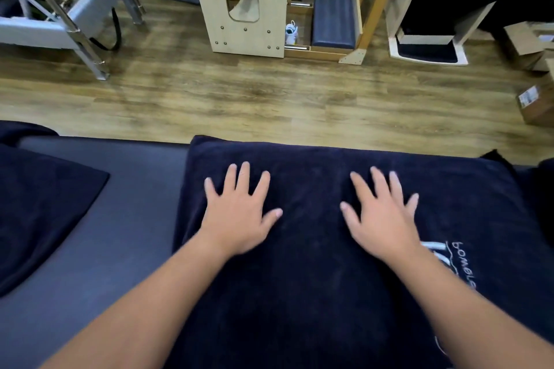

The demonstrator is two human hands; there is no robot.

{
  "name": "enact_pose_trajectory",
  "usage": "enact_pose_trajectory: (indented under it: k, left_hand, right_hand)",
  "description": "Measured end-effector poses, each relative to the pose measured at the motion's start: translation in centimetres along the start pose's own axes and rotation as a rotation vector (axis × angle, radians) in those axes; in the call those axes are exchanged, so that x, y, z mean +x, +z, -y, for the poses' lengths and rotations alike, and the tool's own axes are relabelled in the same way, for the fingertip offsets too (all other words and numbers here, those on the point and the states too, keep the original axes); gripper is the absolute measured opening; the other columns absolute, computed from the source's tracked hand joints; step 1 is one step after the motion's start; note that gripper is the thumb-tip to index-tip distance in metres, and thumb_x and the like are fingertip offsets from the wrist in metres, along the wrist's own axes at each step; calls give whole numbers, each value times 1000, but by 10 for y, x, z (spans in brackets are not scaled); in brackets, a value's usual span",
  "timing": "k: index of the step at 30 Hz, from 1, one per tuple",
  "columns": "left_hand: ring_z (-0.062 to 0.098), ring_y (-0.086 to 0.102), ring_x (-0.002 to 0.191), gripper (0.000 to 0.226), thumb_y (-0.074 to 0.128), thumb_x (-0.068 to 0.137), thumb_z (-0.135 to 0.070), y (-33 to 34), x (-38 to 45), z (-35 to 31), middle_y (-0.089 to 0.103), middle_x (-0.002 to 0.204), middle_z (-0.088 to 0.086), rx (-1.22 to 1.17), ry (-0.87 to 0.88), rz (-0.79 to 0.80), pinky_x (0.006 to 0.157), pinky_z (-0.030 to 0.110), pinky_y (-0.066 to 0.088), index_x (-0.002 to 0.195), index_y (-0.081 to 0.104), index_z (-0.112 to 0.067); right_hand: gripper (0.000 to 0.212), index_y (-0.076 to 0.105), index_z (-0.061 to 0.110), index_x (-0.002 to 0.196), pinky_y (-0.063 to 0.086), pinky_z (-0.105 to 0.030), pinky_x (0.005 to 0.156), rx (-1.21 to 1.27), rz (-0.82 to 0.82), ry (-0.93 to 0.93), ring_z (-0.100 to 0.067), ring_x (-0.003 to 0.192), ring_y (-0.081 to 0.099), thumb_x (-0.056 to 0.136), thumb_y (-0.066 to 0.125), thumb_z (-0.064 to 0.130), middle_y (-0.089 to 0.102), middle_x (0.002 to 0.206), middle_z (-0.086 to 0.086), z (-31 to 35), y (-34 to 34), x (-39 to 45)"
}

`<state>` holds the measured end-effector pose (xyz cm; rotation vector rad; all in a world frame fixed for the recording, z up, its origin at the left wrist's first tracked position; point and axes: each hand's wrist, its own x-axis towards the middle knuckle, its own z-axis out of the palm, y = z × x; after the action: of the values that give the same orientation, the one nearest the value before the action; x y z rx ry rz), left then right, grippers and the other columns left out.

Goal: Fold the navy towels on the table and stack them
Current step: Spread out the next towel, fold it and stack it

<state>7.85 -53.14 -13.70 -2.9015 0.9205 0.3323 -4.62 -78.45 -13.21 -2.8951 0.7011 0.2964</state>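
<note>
Head view: both hands [308, 216] flat on navy towel [311, 293].

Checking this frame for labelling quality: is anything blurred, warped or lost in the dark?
Head view: fingertips of the left hand and right hand smear with motion blur; wide-angle bending curves the wooden plank floor; the navy terry towel reads nearly black, folds barely visible.

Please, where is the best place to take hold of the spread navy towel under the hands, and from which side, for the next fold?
Probably the two far corners of the navy towel, pinched from above and drawn toward the body. The far edge lies straight along the table edge, while the near part runs out of view. The left hand and right hand lie flat on it, just short of that edge.
</note>
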Motion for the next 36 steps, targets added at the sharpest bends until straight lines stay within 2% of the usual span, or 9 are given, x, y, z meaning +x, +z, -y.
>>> enact_pose_trajectory:
  k: [1,3,9,18,25,28,31,33,36]
  left_hand:
    - [38,-2,155,78,15,95,-74,9,-12,-4,0,169,14,-8,-28,30,111,73,13,161,3,-34]
    - [37,-14,154,79,4,93,-74,21,-35,-5,-10,169,11,-26,-64,-6,110,77,9,160,-8,-36]
    - [43,7,154,81,19,96,-73,40,-114,-28,14,167,20,-65,-77,-23,106,81,16,161,21,-25]
    - [48,5,153,78,37,90,-76,68,-258,-89,11,167,21,-51,-12,-23,102,83,15,158,24,-42]
    - [48,19,151,84,45,90,-68,85,-349,-138,22,163,26,-9,109,20,108,78,22,156,37,-16]
    - [44,23,151,88,51,87,-68,93,-386,-143,25,163,25,-20,168,1,111,70,25,153,40,-13]
    - [45,46,138,87,67,71,-62,104,-412,-135,44,150,27,7,237,-28,110,62,28,138,53,-8]
    - [46,59,118,84,81,55,-40,107,-422,-125,50,135,25,41,191,-31,102,58,36,127,51,-9]
    - [41,56,97,78,79,45,-6,100,-424,-116,54,118,21,58,29,-61,77,51,43,117,49,-7]
  right_hand:
    - [68,12,42,157,13,-73,114,-2,18,15,-31,155,-7,97,32,66,1,169,1,-6,7,-18]
    - [73,4,46,157,11,-73,113,2,49,72,-28,154,-12,94,28,73,-5,169,6,-21,16,-53]
    - [79,-4,50,156,12,-77,111,49,92,368,-28,154,-14,88,23,80,-13,168,9,-73,28,-147]
    - [80,-20,63,147,8,-78,110,22,158,302,-28,152,-24,83,20,89,-25,165,8,-121,47,-274]
    - [67,2,51,157,17,-77,110,21,135,247,-36,153,-12,95,19,73,-9,168,-5,-150,68,-353]
    - [68,31,42,154,26,-80,100,-48,152,69,-42,151,16,94,21,74,22,165,-13,-158,81,-399]
    - [79,43,28,145,28,-79,97,-83,97,-72,-42,145,34,81,53,75,36,160,-14,-175,95,-431]
    - [100,47,21,136,32,-80,94,-78,120,-94,-40,142,39,53,90,56,41,156,-13,-182,98,-437]
    - [107,49,18,120,40,-78,87,-29,117,-43,-39,133,45,27,102,24,52,141,-14,-185,96,-433]
